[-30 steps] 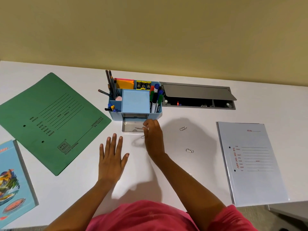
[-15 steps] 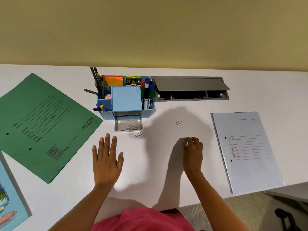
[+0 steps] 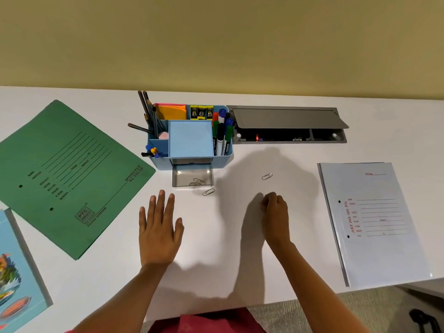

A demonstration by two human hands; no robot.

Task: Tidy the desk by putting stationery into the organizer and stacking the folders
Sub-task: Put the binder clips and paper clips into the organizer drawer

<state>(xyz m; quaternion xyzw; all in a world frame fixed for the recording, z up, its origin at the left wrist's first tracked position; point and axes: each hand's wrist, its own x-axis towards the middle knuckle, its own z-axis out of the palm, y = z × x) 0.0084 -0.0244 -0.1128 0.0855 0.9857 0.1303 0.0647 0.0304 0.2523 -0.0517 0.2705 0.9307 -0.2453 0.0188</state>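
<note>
The blue organizer (image 3: 189,140) stands at the back centre of the desk, with pencils, markers and sticky notes in it. Its clear drawer (image 3: 176,180) is pulled out and holds paper clips (image 3: 198,181). One loose paper clip (image 3: 208,191) lies just in front of the drawer, another loose clip (image 3: 267,176) further right. My right hand (image 3: 275,212) is curled on the desk below that clip, its fingertips pinching a paper clip that is barely visible. My left hand (image 3: 158,224) lies flat on the desk. A green folder (image 3: 67,174) lies left, a white folder (image 3: 374,219) right.
A blue picture book (image 3: 14,272) lies at the front left corner. A grey cable hatch (image 3: 288,126) is open in the desk behind the organizer's right side. The white folder's lower right corner reaches the desk's front edge.
My right hand left the drawer and moved right and toward me to a loose clip, closing its fingertips on it. My left hand stayed flat.
</note>
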